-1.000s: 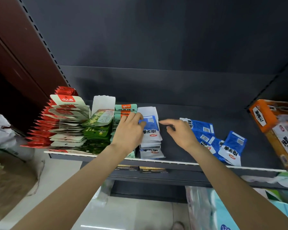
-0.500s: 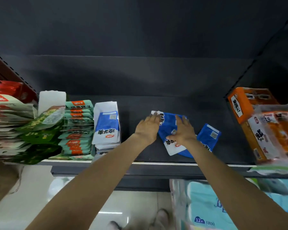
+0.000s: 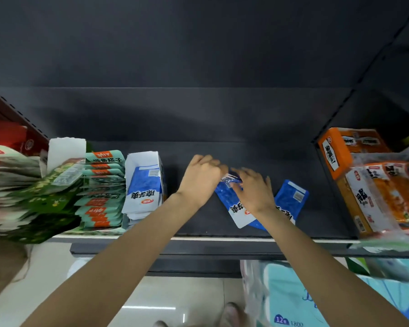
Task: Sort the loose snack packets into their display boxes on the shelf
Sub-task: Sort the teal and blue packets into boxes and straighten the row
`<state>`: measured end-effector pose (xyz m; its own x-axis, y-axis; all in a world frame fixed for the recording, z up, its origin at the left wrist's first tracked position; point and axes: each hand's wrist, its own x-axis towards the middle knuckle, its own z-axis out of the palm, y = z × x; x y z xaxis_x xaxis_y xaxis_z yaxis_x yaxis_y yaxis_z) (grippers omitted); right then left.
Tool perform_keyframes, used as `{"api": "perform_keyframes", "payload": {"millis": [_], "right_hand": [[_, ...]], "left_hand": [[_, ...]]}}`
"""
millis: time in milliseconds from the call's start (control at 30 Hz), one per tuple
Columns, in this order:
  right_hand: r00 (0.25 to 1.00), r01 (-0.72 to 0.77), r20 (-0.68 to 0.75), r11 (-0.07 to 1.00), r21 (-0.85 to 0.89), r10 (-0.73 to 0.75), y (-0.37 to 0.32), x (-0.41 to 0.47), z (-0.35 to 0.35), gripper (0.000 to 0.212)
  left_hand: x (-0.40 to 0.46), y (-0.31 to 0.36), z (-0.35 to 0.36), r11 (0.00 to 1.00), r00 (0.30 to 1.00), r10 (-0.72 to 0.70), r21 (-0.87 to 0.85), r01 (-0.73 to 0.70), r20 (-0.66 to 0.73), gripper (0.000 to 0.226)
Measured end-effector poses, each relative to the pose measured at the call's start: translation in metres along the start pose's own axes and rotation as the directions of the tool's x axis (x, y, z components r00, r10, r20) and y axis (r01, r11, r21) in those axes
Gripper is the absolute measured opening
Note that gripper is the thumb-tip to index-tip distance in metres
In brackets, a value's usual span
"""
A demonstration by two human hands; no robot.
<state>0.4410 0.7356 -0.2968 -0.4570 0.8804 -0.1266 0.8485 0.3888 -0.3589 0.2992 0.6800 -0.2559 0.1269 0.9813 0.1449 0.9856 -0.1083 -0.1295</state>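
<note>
Nearest the camera, at the bottom right, lie pale teal tissue packs below the shelf, and both bare forearms reach up and away from the bottom edge; beyond them runs the white front lip of the dark shelf.

On the shelf, right of centre, loose blue-and-white snack packets lie in an overlapping heap, with one more blue packet just to their right, tilted; the right hand rests on top of the heap with fingers bent down over it, but whether they actually pinch a packet I cannot tell, as the hand is blurred; the left hand sits at the heap's far left corner, fingers curled at the top edge of a packet, apparently pinching it, though the fingertips are smeared.

To the left, near the hands yet apart from them, stands the white display box, holding a row of the same blue-and-white packets; left of that come teal and orange packets, then green packets, then white and red ones at the left edge.

At the far right stands an orange box with clear-wrapped orange snack packs in front of it; the dark back panel closes the scene.
</note>
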Motion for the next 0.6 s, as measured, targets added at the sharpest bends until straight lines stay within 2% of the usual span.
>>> {"api": "perform_keyframes", "payload": {"millis": [100,167,233,300,367,433,467,533,600], "right_hand": [[0.989,0.072,-0.127,0.996,-0.043,-0.077,-0.017,-0.01,-0.004,0.033],[0.983,0.1,-0.147,0.992,-0.079,-0.11,-0.03,-0.015,-0.006,0.028],[0.988,0.078,-0.122,0.987,-0.14,-0.095,-0.043,-0.017,-0.006,0.023],[0.998,0.011,-0.055,0.991,-0.132,-0.018,-0.053,-0.018,-0.003,0.027],[0.998,-0.037,0.052,0.995,-0.094,0.042,-0.06,-0.019,0.0,0.034],[0.989,-0.059,0.137,0.997,0.042,0.052,-0.067,-0.021,0.002,0.05],[0.991,-0.049,0.129,0.988,0.147,0.03,-0.071,-0.024,0.002,0.057],[0.998,0.059,0.001,0.965,0.256,-0.061,-0.083,-0.031,-0.002,0.054],[0.978,0.173,-0.154,0.961,0.215,-0.141,-0.099,-0.04,-0.007,0.04]], "left_hand": [[-0.01,-0.007,-0.018,0.995,0.999,0.026,-0.096,-0.03,-0.038,0.032],[-0.019,-0.017,-0.026,0.988,1.0,0.016,-0.15,-0.019,-0.023,0.029],[-0.029,-0.029,-0.031,0.981,0.999,-0.014,-0.193,0.023,0.05,0.017],[-0.04,-0.041,-0.035,0.949,0.991,-0.061,-0.3,0.096,0.121,0.02],[-0.049,-0.049,-0.042,0.925,0.988,-0.098,-0.355,0.136,0.123,0.025],[-0.058,-0.059,-0.048,0.908,0.989,-0.125,-0.393,0.145,0.077,0.025],[-0.062,-0.064,-0.049,0.901,0.991,-0.124,-0.415,0.13,0.041,0.024],[-0.071,-0.073,-0.053,0.883,0.993,-0.099,-0.466,0.06,-0.061,0.024],[-0.08,-0.081,-0.059,0.843,0.977,-0.101,-0.538,-0.015,-0.185,0.024]]}}
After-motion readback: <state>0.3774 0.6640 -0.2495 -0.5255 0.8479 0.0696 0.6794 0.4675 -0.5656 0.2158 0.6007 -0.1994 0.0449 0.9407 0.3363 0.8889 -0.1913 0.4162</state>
